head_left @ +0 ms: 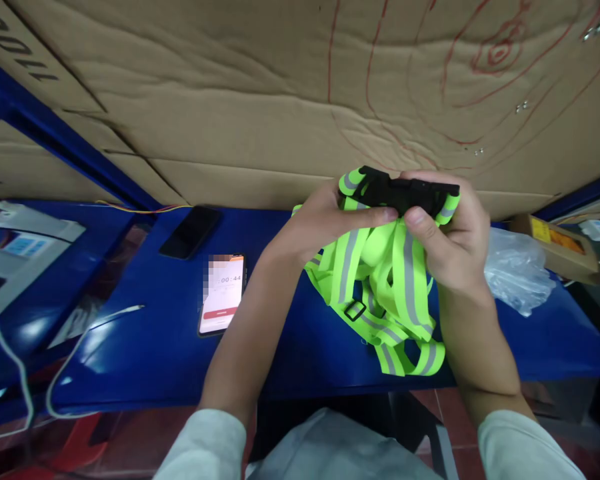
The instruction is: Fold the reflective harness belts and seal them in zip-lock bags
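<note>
I see a blue table (155, 347) bearing a dark phone (191, 231), a lit timer phone (222, 293) and a crumpled clear bag (517, 270).

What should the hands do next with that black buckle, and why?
Probably push the two ends of the black buckle together: the left hand and right hand each grip one end, thumbs meeting mid-buckle, while the reflective straps hang loose.

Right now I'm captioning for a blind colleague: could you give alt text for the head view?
The left hand and right hand grip a black buckle on neon-yellow reflective straps, above a blue table. A phone showing a timer and a dark phone lie to the left, a clear plastic bag to the right.
</note>
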`<state>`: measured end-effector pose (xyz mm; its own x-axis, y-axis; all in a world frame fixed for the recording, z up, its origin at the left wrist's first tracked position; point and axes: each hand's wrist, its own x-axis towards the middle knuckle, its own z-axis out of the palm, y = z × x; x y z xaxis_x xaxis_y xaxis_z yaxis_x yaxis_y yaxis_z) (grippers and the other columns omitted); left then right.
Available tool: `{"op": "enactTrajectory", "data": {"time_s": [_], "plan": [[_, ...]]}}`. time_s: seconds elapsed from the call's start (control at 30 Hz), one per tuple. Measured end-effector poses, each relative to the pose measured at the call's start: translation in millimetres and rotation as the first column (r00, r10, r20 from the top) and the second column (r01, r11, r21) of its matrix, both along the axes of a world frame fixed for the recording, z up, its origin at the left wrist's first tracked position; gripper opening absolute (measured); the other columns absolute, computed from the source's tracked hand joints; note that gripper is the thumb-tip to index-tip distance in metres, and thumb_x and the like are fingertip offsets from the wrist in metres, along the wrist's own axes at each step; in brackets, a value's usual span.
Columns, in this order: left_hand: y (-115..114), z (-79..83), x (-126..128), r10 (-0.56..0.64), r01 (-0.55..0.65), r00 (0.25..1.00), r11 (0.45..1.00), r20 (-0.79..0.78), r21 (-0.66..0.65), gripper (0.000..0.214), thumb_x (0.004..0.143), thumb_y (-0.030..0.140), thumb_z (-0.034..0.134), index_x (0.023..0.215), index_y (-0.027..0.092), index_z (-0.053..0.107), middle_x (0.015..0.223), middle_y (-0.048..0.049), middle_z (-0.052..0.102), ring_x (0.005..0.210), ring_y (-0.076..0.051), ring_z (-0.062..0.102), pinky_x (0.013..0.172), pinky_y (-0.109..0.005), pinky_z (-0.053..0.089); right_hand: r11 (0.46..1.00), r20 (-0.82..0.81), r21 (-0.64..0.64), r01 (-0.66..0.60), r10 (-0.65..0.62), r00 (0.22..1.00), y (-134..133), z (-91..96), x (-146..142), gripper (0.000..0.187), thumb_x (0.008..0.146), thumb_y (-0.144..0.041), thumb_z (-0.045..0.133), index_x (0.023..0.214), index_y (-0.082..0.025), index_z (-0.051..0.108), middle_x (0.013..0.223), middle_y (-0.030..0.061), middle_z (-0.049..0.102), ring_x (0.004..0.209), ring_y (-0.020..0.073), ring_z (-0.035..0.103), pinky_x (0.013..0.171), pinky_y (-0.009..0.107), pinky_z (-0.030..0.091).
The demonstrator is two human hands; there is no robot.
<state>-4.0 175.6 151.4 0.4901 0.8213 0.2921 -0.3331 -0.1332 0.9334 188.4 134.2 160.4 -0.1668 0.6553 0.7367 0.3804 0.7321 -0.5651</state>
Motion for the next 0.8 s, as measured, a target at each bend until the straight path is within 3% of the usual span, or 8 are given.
{"op": "enactTrajectory", "data": {"time_s": [0.17, 0.4, 0.53, 0.8], "plan": [[-12, 7.0, -5, 0.049, -0.049, 0.998, 0.999, -0.035, 0.014, 0.040, 0.078, 0.041, 0.093, 0.111, 0.023, 0.078, 0.113, -0.0017, 0.079, 0.114, -0.027, 0.073, 0.100, -0.038, 0.056, 0.999, 0.003, 0.030, 0.027, -0.027, 1.000, -6, 3.0, -2, 0.032, 0.100, -0.051, 0.069, 0.129, -0.038, 0.071, 0.130, -0.0024, 0.075, 0.134, 0.0317, 0.067, 0.120, 0.055, 0.053], [-15, 17.3, -11, 0.091, -0.076, 0.988, 0.990, -0.124, 0.117, 0.036, 0.071, 0.037, 0.097, 0.096, 0.018, 0.079, 0.096, -0.0022, 0.077, 0.100, -0.024, 0.072, 0.090, -0.034, 0.055, 1.000, 0.073, -0.023, -0.017, 0.018, 0.997, -18, 9.8, -1, 0.035, 0.101, -0.055, 0.065, 0.131, -0.035, 0.070, 0.134, -0.0017, 0.073, 0.137, 0.0323, 0.065, 0.121, 0.057, 0.052], [-14, 15.8, -2, 0.099, -0.090, 0.990, 0.992, -0.105, 0.087, 0.038, 0.074, 0.038, 0.095, 0.103, 0.018, 0.080, 0.102, -0.0036, 0.078, 0.101, -0.024, 0.073, 0.093, -0.036, 0.054, 0.997, 0.045, -0.021, -0.068, 0.069, 0.997, -17, 15.8, 4, 0.032, 0.102, -0.051, 0.066, 0.130, -0.035, 0.071, 0.132, -0.0017, 0.074, 0.133, 0.0299, 0.068, 0.120, 0.054, 0.055], [-9, 11.7, 1, 0.082, -0.077, 0.991, 0.996, -0.103, 0.049, 0.035, 0.070, 0.035, 0.098, 0.096, 0.018, 0.081, 0.097, -0.0023, 0.077, 0.097, -0.022, 0.072, 0.091, -0.035, 0.054, 0.993, 0.036, -0.052, -0.110, 0.112, 0.993, -14, 17.6, 8, 0.032, 0.100, -0.051, 0.068, 0.128, -0.034, 0.073, 0.129, -0.0014, 0.076, 0.130, 0.0274, 0.069, 0.117, 0.051, 0.056]]}}
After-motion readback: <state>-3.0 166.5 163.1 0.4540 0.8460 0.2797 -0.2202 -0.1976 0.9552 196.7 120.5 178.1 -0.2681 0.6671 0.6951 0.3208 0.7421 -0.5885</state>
